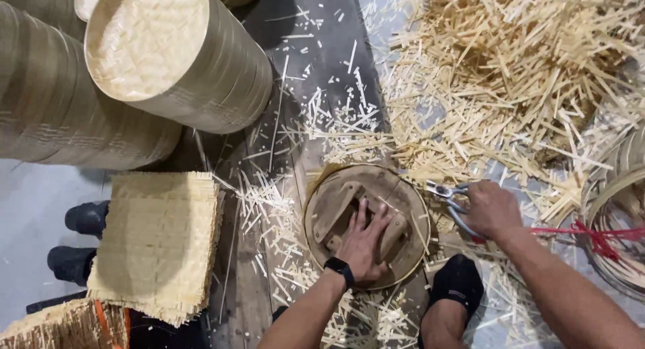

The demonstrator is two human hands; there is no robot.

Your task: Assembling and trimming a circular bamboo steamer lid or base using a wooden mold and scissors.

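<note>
Two bare hands work low in the view: the left hand (366,245), a black watch (340,267) on its wrist, lies flat and open with fingers spread, pressing down on a round shallow bamboo frame with worn wooden blocks fixed across it (321,188), which sits on the dark plank floor (316,26) near the centre. At three o'clock from that frame, touching its rim, the right hand (492,210) is closed around the handles of a pair of metal shears (445,193), whose blades point toward nine o'clock at the frame's edge; whether the blades are cutting anything I cannot tell. At six o'clock from the right hand sits a black-socked foot (458,282). A red cord (591,235) runs out at three o'clock toward a stack of thin bamboo hoops (615,188) at the right edge. At twelve to one o'clock from the hands spreads a large heap of pale bamboo strip offcuts (510,73), with more slivers strewn across the floor around the frame. At nine o'clock lies a stack of square woven bamboo mats (158,245), with two dark shoes (80,238) just beyond it. At eleven o'clock lean tall round stacks of bamboo steamer baskets with woven bottoms (181,53).
</note>
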